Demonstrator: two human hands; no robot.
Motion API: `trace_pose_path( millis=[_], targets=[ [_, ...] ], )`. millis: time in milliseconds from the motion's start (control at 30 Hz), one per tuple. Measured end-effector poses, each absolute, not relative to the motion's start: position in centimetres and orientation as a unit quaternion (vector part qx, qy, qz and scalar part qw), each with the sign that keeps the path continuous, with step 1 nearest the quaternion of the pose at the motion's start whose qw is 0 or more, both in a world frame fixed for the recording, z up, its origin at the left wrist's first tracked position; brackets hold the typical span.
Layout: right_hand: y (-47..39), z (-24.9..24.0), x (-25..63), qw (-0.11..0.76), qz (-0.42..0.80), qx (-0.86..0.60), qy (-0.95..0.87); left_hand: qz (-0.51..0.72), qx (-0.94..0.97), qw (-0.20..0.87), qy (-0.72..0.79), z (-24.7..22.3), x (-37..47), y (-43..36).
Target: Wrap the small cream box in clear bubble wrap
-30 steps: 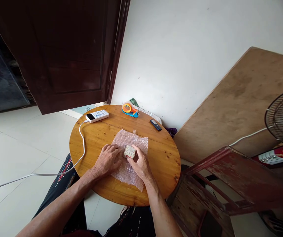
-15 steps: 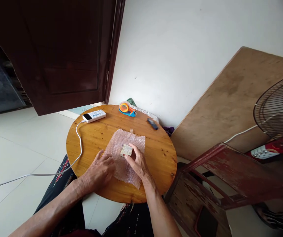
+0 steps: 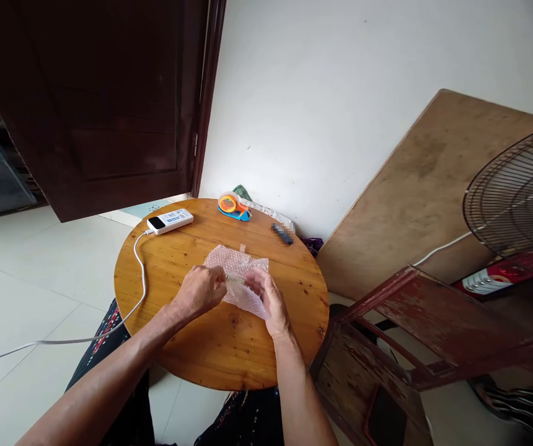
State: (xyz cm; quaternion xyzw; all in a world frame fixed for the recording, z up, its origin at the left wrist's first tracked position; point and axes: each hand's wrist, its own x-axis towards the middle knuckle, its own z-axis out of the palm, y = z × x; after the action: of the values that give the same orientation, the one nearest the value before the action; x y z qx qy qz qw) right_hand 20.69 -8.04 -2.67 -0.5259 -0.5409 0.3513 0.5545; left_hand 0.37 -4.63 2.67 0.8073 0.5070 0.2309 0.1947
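Observation:
A sheet of bubble wrap lies on the round wooden table, its near part folded up and over. Between my hands a small pale box shows only as a narrow strip, the rest covered by the fold. My left hand is closed in a pinch at the left side of the folded wrap and seems to grip its edge. On the other side, my right hand is open, fingers curved and apart beside the wrap's right end. Whether its fingertips touch the wrap I cannot tell.
A white power bank with a cable sits at the table's back left. Behind the wrap are a tape dispenser and a blurred dark object. At right stand a wooden chair and a fan.
The near part of the bubble wrap has been folded up over the box. My left hand has closed at the wrap's edge; my right hand has let go of the box.

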Motion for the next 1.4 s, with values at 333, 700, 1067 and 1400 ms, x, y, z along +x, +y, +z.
trace_pose_path(
  millis=[333, 700, 1067, 1400],
  targets=[
    [-8.3, -2.4, 20.3, 0.531, 0.358, -0.586, -0.497, 0.306, 0.756, 0.284, 0.504, -0.3, 1.6, -2.4],
    [-7.8, -2.1, 20.0, 0.495, 0.298, -0.62, -0.531, 0.334, 0.763, 0.332, 0.444, -1.3, 1.8, -1.6],
    [-6.2, 1.2, 20.6, 0.44, 0.227, -0.583, -0.644, 0.339, 0.724, 0.385, 0.461, -0.6, 1.7, -2.0],
    [-6.1, -2.3, 21.1, 0.45, 0.235, -0.61, -0.609, 0.348, 0.72, 0.386, 0.46, -0.9, 1.8, -1.9]
  ],
)
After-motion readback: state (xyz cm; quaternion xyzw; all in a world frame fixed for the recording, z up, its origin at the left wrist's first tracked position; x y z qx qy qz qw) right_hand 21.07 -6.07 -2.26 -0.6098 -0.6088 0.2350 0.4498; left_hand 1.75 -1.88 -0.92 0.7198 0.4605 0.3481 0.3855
